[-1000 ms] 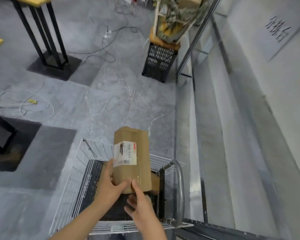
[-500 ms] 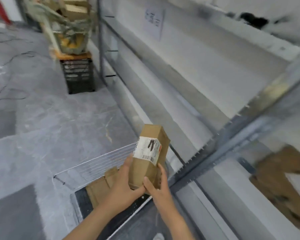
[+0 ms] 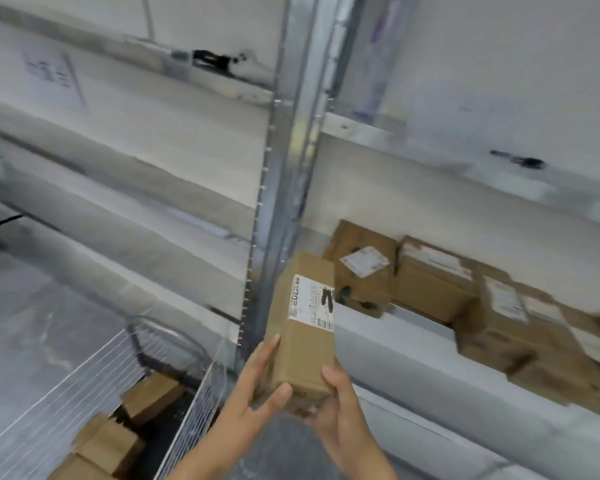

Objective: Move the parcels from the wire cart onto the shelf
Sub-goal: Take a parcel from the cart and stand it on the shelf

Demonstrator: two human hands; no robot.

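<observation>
A long brown cardboard parcel (image 3: pixel 303 327) with a white shipping label is held up in front of the metal shelf (image 3: pixel 388 344). My left hand (image 3: pixel 257 386) grips its left side and near end, my right hand (image 3: pixel 336 407) cups its bottom right corner. The parcel's far end points at the shelf board just right of the upright post (image 3: pixel 284 188). Several brown parcels (image 3: pixel 437 285) lie on that shelf board to the right. The white wire cart (image 3: pixel 94 382) stands at the lower left with more parcels (image 3: pixel 149 396) inside.
The grey steel upright stands directly left of the held parcel. More shelf levels (image 3: pixel 136 161) run off to the left. A shelf beam above carries a black mark (image 3: pixel 212 60). Grey floor (image 3: pixel 32 313) lies left of the cart.
The view has swung right from the cart to the shelf. Both hands have carried the parcel up and to the right, from above the cart to the shelf board's front edge.
</observation>
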